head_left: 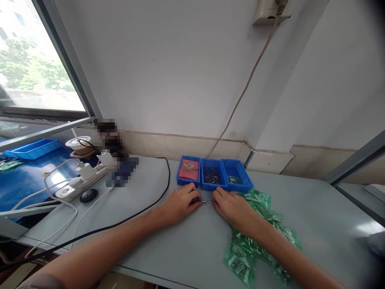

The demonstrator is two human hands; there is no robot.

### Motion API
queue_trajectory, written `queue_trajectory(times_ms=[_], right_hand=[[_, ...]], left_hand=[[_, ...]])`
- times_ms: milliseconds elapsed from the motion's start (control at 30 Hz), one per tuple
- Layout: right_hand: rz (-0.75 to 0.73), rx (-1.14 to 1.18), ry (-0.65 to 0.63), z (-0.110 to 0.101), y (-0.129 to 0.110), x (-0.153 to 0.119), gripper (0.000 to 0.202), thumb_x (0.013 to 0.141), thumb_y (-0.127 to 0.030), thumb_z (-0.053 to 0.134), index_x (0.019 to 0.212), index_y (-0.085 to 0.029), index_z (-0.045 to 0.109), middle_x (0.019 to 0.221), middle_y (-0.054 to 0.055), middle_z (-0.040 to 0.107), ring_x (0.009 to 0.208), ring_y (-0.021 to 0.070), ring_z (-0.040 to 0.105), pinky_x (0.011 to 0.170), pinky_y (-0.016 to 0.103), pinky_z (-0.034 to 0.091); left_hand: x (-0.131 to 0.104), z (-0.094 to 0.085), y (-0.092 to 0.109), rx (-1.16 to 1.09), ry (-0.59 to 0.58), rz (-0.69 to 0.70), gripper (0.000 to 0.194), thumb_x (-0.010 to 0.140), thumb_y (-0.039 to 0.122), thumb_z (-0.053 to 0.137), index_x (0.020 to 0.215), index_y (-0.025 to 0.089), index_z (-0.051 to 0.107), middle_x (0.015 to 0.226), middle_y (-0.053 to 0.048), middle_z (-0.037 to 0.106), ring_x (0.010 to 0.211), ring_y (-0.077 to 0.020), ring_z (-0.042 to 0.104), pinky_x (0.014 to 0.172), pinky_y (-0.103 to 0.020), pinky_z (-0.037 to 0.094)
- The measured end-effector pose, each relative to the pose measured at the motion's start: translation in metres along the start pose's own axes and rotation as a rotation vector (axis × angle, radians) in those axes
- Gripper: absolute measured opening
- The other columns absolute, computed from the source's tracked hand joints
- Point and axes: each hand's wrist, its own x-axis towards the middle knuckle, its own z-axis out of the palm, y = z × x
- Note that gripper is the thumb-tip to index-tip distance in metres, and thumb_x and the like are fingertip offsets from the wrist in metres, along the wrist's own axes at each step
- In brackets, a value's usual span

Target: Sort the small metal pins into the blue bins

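My left hand [183,202] is closed on a small metal part [203,202], whose tip points right. Just across a narrow gap, my right hand [230,202] pinches another small metal piece [209,202]. Both hands rest low over the grey table [192,241], in front of three blue bins. The left bin [188,181] has a red sheet [187,173] with small pale pieces on it. Many dark metal pins [211,176] lie in the middle bin [211,186]. Inside the right bin [242,187] is a small clear bag [234,180].
Green plastic bags [240,261] of small parts lie beneath and beside my right forearm. A black cable [135,217] crosses the table at left. Further left are a black mouse [88,195], a power strip [64,194] and a cup [80,145]. The wall stands behind the bins.
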Motion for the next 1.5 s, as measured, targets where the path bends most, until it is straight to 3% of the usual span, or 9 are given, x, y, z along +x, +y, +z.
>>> queue_trajectory(times_ms=[267, 433, 600, 800, 1033, 1200, 1367, 1500], right_hand=[[0.008, 0.136, 0.021, -0.013, -0.001, -0.008, 0.020, 0.103, -0.006, 0.051, 0.093, -0.022, 0.054, 0.085, 0.006, 0.066, 0.065, 0.0214, 0.063, 0.059, 0.030, 0.042], [-0.024, 0.216, 0.061, -0.028, 0.001, -0.010, 0.031, 0.097, 0.005, 0.045, 0.108, -0.021, 0.057, 0.099, 0.007, 0.067, 0.079, 0.0231, 0.069, 0.068, 0.031, 0.050], [-0.067, 0.222, 0.114, -0.023, -0.002, -0.006, 0.044, 0.090, 0.011, 0.042, 0.118, -0.018, 0.061, 0.111, 0.012, 0.067, 0.092, 0.0269, 0.072, 0.076, 0.036, 0.056], [0.010, 0.377, 0.138, -0.010, -0.003, -0.008, 0.036, 0.102, 0.003, 0.039, 0.120, -0.019, 0.061, 0.109, 0.010, 0.067, 0.092, 0.0245, 0.072, 0.076, 0.033, 0.057], [0.128, 0.506, 0.180, -0.007, -0.006, -0.014, 0.026, 0.114, -0.018, 0.033, 0.124, -0.022, 0.057, 0.109, 0.009, 0.066, 0.087, 0.0241, 0.072, 0.071, 0.033, 0.057], [0.263, 0.639, 0.211, -0.007, -0.006, -0.012, 0.025, 0.116, -0.025, 0.032, 0.122, -0.024, 0.056, 0.115, 0.009, 0.066, 0.088, 0.0243, 0.072, 0.074, 0.037, 0.057], [0.334, 0.825, 0.217, -0.014, -0.008, -0.009, 0.018, 0.114, -0.028, 0.041, 0.114, -0.025, 0.058, 0.112, 0.008, 0.070, 0.097, 0.0244, 0.071, 0.086, 0.038, 0.057], [0.341, 0.892, 0.186, -0.019, -0.010, -0.010, 0.022, 0.114, -0.027, 0.041, 0.127, -0.026, 0.057, 0.103, 0.005, 0.071, 0.089, 0.0225, 0.071, 0.081, 0.035, 0.057]], left_hand=[[0.002, -0.005, 0.006, -0.023, -0.057, -0.009, 0.009, 0.109, 0.027, 0.063, 0.104, 0.019, 0.065, 0.108, -0.003, 0.064, 0.098, -0.0189, 0.063, 0.081, -0.029, 0.049], [0.003, -0.005, 0.011, 0.047, -0.083, 0.013, 0.013, 0.111, 0.026, 0.059, 0.103, 0.017, 0.064, 0.108, -0.005, 0.062, 0.103, -0.0223, 0.058, 0.085, -0.033, 0.049], [0.003, 0.009, 0.003, 0.094, -0.041, 0.066, 0.010, 0.108, 0.023, 0.063, 0.101, 0.016, 0.063, 0.105, -0.005, 0.061, 0.100, -0.0237, 0.054, 0.086, -0.036, 0.048], [0.003, 0.008, 0.001, 0.120, -0.041, 0.080, 0.010, 0.107, 0.021, 0.063, 0.099, 0.016, 0.062, 0.102, -0.006, 0.060, 0.099, -0.0248, 0.050, 0.086, -0.037, 0.046], [0.003, 0.001, 0.004, 0.089, -0.065, 0.077, 0.012, 0.110, 0.024, 0.058, 0.101, 0.017, 0.060, 0.103, -0.006, 0.059, 0.098, -0.0242, 0.049, 0.086, -0.037, 0.046], [0.003, -0.002, 0.005, 0.056, -0.081, 0.053, 0.014, 0.112, 0.024, 0.054, 0.101, 0.017, 0.059, 0.105, -0.006, 0.059, 0.099, -0.0243, 0.048, 0.088, -0.038, 0.046], [0.001, -0.004, 0.007, 0.000, -0.047, 0.025, 0.012, 0.113, 0.020, 0.051, 0.102, 0.018, 0.056, 0.107, -0.006, 0.060, 0.099, -0.0233, 0.048, 0.088, -0.037, 0.045], [0.001, -0.006, 0.008, -0.033, -0.047, 0.030, 0.012, 0.113, 0.020, 0.050, 0.102, 0.019, 0.055, 0.107, -0.006, 0.061, 0.100, -0.0235, 0.049, 0.090, -0.036, 0.045]])
